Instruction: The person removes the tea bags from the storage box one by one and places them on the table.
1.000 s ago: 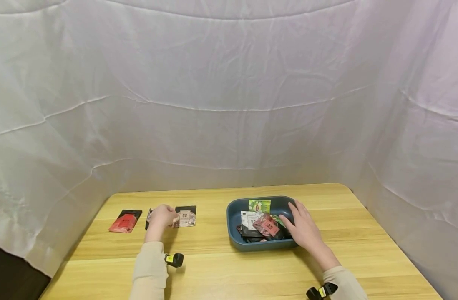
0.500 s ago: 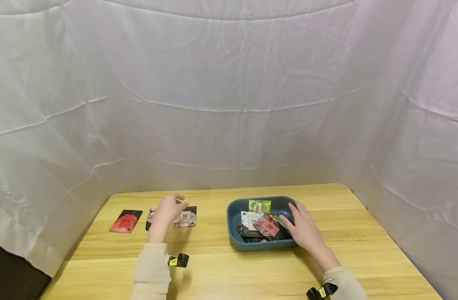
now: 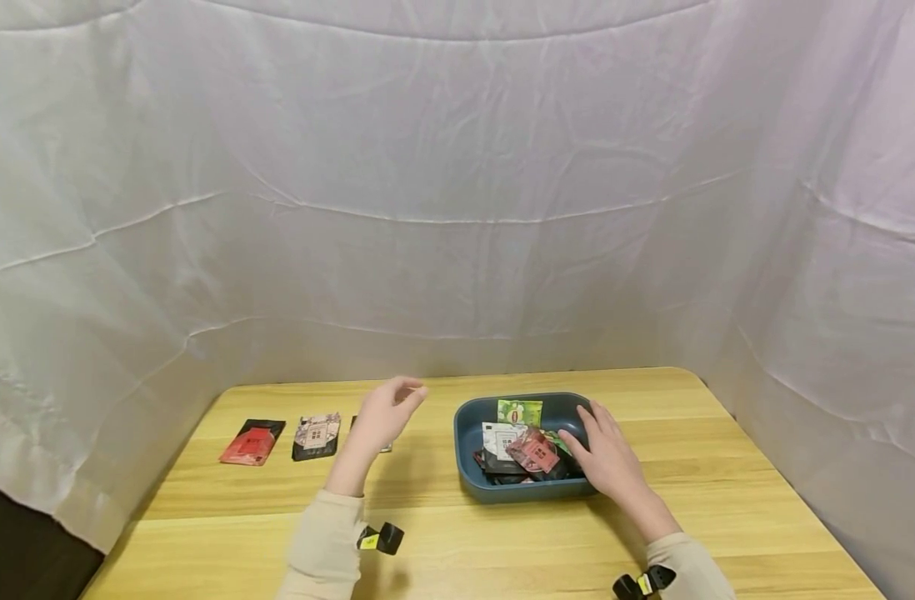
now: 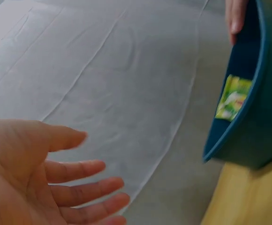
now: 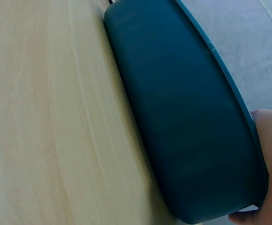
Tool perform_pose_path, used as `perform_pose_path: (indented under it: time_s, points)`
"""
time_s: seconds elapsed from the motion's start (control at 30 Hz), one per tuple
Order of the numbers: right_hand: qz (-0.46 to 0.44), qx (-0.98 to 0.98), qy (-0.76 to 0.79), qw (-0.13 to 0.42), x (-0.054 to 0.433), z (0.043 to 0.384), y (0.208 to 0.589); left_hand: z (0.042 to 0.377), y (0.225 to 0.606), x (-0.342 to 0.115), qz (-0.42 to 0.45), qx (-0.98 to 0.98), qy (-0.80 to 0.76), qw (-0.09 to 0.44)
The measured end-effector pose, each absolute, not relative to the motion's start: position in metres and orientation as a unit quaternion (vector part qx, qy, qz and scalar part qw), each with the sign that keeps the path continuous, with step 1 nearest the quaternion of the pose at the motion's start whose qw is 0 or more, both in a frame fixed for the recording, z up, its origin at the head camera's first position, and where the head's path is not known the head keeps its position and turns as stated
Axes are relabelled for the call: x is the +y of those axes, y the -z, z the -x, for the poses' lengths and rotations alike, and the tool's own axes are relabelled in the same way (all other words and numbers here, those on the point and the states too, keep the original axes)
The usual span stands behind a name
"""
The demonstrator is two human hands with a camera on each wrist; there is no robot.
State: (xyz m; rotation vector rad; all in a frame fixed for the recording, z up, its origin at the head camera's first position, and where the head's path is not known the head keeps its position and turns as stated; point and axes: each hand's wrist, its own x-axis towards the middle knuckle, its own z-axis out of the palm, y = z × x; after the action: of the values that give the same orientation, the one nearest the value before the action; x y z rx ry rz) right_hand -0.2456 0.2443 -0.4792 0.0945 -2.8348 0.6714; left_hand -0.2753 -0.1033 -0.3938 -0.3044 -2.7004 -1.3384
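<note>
The dark-blue bin before you is smooth and round-cornered, upright right of centre on the wooden table, its long axis left to right. Inside lie a green sachet at the far wall, a white sachet and a red sachet. Your right hand clasps its right end; your left hand, thumb and fingers apart, hovers unladen, left of it.

- Green sachet: small red-and-yellow logo, lettering unreadable.
- White sachet and red sachet in the box: dark characters on labels, illegible.
- Pale sachet and black-red sachet on the desk: dark characters, illegible.
- Wrist cameras: yellow stickers, print illegible.
</note>
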Motion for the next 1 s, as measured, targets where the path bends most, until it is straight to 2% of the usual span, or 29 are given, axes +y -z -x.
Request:
perform_pose_path:
  time_s: [0.17, 0.47, 0.8, 1.0]
  points:
    - [-0.031, -0.967, -0.225, 0.118, 0.245, 0.246, 0.480, 0.274, 0.403, -0.080, 0.122, -0.851, 0.509, 0.033]
    - [-0.027, -0.966, -0.228, 0.118, 0.245, 0.246, 0.481, 0.275, 0.426, -0.046, 0.166, -0.769, 0.607, -0.116]
    - [-0.027, -0.967, -0.225, 0.118, 0.245, 0.246, 0.480, 0.272, 0.436, -0.024, 0.150, -0.758, 0.618, -0.145]
    - [-0.031, -0.967, -0.222, 0.118, 0.244, 0.246, 0.480, 0.278, 0.439, -0.015, 0.115, -0.732, 0.642, -0.198]
